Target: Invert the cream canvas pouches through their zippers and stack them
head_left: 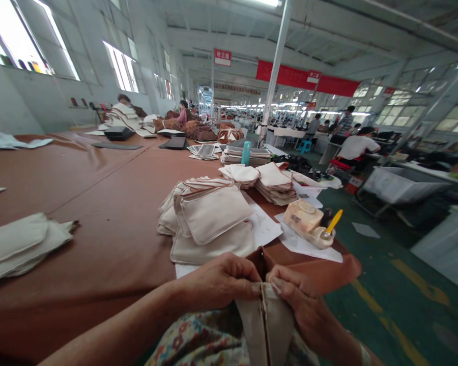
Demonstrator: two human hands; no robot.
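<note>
Close to my body, at the table's front edge, I hold a beige sewn fabric piece (278, 325) with a dark brown seam or gap running down its middle. My left hand (229, 277) pinches its top edge on one side of that line. On the other side, my right hand (295, 292) grips the same edge between thumb and fingers. The lower part hangs over my patterned clothing. Just beyond my hands lies a stack of beige fabric pieces (217, 213) with brown stitched edges, resting partly on white paper (265, 226).
A glue container (303, 216) and a yellow-handled brush (335, 222) stand at the right corner of the brown-covered table (114, 203). More beige pieces (17, 244) lie at left. Behind the stack is a teal bottle (246, 152). Co-workers sit farther off.
</note>
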